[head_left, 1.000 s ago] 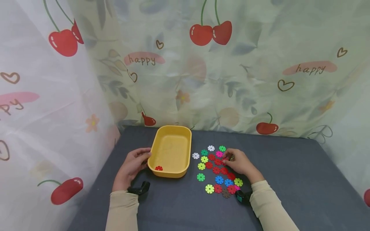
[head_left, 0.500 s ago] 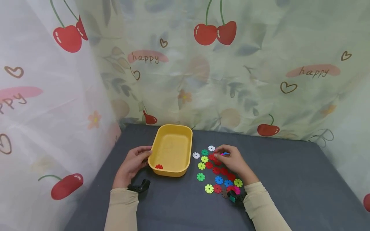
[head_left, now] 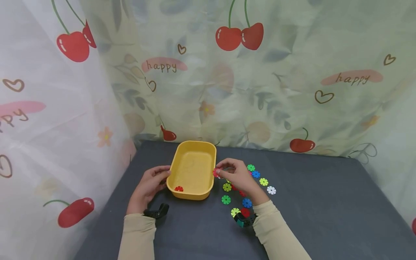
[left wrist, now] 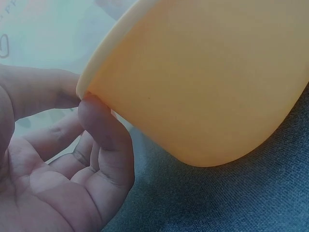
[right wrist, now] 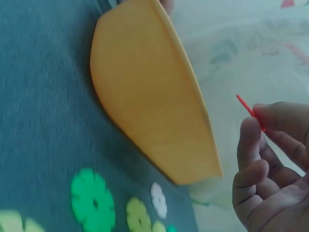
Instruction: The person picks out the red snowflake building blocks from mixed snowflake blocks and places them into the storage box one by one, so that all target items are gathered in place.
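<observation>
A yellow plastic tub (head_left: 195, 162) stands on the dark cloth, with one red notched disc (head_left: 178, 189) inside it. My left hand (head_left: 149, 186) holds the tub's left rim between thumb and finger; the left wrist view shows the fingertips meeting at the rim (left wrist: 91, 72). Beside the right rim, my right hand (head_left: 238, 177) pinches another red notched disc (right wrist: 245, 105) between thumb and index finger. In the right wrist view it appears edge-on, apart from the tub. Loose discs lie beneath and around the right hand, such as a green one (head_left: 226, 199); the hand and wrist hide several.
Blue (head_left: 255, 174), yellow-green (head_left: 263, 181) and white (head_left: 271, 190) notched discs lie right of the right hand. Behind the table hangs a curtain (head_left: 276, 72) printed with cherries. Both wrists wear black bands.
My right hand has moved left from the spread of discs to the tub's right rim, carrying a red disc. Discs lie uncovered behind it. My left hand stays at the rim.
</observation>
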Demonstrator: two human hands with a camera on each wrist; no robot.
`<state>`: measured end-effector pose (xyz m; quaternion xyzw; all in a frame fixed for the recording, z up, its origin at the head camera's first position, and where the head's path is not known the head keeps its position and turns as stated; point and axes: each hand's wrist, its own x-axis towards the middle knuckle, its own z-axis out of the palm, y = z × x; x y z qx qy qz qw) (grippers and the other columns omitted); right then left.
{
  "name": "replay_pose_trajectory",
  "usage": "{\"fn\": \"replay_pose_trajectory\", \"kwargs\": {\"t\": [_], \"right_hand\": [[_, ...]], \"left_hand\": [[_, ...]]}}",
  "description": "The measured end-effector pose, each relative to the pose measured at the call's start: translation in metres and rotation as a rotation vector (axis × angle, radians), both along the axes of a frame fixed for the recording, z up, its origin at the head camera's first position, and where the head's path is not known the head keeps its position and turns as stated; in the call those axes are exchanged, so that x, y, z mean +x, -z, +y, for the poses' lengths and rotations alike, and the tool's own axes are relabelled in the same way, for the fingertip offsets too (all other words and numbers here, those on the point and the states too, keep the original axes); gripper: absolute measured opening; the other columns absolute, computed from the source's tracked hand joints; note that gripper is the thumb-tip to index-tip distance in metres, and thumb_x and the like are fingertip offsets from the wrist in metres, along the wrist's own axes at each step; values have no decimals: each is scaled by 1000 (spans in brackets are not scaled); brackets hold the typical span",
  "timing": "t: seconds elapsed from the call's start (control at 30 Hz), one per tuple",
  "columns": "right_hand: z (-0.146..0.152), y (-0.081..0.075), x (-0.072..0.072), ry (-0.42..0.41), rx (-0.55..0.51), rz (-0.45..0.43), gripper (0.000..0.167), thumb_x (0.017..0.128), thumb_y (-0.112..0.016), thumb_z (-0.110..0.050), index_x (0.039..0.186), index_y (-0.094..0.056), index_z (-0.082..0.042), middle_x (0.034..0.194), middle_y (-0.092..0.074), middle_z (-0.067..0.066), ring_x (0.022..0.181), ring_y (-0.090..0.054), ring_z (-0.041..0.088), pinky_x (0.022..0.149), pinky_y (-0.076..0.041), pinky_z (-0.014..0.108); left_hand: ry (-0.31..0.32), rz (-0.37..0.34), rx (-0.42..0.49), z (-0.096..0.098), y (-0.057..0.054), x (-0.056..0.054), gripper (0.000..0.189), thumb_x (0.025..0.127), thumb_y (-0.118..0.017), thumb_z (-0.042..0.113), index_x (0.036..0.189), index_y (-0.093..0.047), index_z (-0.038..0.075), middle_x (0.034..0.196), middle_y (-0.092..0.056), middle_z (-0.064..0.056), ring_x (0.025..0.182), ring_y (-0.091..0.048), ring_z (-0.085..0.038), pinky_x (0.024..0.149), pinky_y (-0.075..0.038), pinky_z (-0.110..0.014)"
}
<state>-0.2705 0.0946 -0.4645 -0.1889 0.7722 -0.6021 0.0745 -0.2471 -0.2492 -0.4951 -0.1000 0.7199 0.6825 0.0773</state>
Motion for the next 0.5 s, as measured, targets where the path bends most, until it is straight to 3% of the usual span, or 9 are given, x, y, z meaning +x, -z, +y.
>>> {"fn": "replay_pose_trajectory", "kwargs": {"t": [0.17,0.3,0.4,0.5], "right_hand": [[-16,-4,2,-23,-10,-18,21,99,-76,-16,116,-73,-4,110,-75,15,99,-72,45,92,-60,56],[-22,0,3,-27,46,-6,27,100,-76,-19,119,-72,-1,110,-75,12,95,-72,36,87,-61,43],[-22,4,4,-20,75,2,31,100,-75,-22,121,-71,0,111,-74,11,96,-70,40,80,-58,33],[-19,6,4,-17,62,-2,31,101,-75,-22,121,-72,1,112,-73,12,99,-68,46,81,-58,38]], "left_hand": [[-1,9,5,0,2,-1,45,106,-66,24,146,-60,6,141,-64,-19,109,-66,-22,83,-59,-27],[2,7,13,0,3,-1,44,106,-67,24,146,-60,6,142,-63,-18,109,-67,-21,83,-60,-27],[5,1,16,0,3,-1,45,106,-66,24,146,-60,6,143,-63,-19,110,-66,-21,84,-60,-28],[1,-4,11,0,2,-1,45,106,-66,24,146,-60,6,143,-63,-18,111,-65,-22,84,-60,-28]]}}
